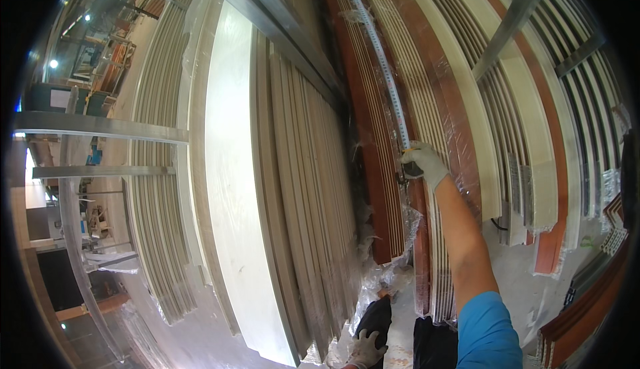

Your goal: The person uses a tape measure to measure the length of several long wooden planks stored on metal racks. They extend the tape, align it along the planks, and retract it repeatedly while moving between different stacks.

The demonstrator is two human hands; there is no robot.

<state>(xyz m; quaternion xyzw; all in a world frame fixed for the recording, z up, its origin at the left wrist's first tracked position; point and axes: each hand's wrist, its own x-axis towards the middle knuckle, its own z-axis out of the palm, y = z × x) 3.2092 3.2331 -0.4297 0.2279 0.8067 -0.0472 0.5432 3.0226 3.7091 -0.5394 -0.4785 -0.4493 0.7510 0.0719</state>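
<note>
My right hand, in a pale work glove, is closed around a tape measure, whose case is mostly hidden by the fingers. From it the long white blade runs away to the top of the view, lying along reddish-brown, plastic-wrapped panels. Low in the view, my left hand wears a similar glove. It rests against my dark trouser leg, fingers apart, with nothing seen in it.
Tall stacks of beige panels and a white board stand to the left. More cream and brown panels are on the right. Metal bars cross between stacks. Loose plastic wrap hangs at the panel ends.
</note>
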